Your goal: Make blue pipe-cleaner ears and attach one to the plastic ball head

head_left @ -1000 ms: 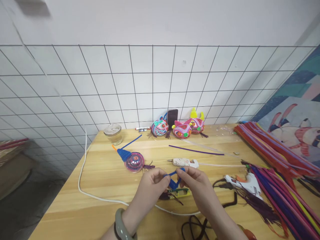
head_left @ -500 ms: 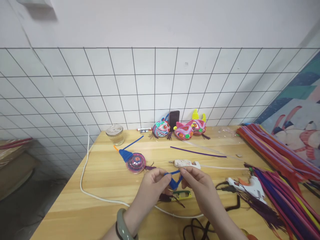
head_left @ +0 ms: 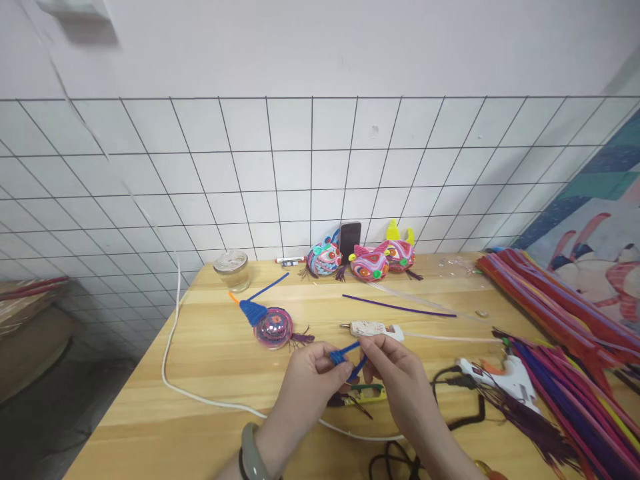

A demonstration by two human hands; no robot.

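Between my two hands is a bent blue pipe cleaner (head_left: 350,347), folded into several close strands at its left part. My left hand (head_left: 316,373) pinches the folded part between thumb and fingers. With thumb and forefinger, my right hand (head_left: 389,363) grips the strand at the other side. Below the fingers lies a yellow-green pair of thread snips (head_left: 371,393), partly hidden by my hands. To the left rests a round, clear-domed ornament (head_left: 273,327) with a blue wound triangle (head_left: 253,312) on it and a dark tassel.
A white glue gun (head_left: 505,377) with black cord and bundles of coloured pipe cleaners (head_left: 560,387) lie on the right. Behind are a white tool (head_left: 375,329), a purple pipe cleaner (head_left: 400,306), decorated ornaments (head_left: 370,264), a phone (head_left: 350,241) and a glass jar (head_left: 232,271). A white cable (head_left: 200,397) crosses the table.
My left fingers have shifted around the blue pipe cleaner, and its folded part has turned up above my left thumb. My right hand keeps its pinch. The view has shifted slightly.
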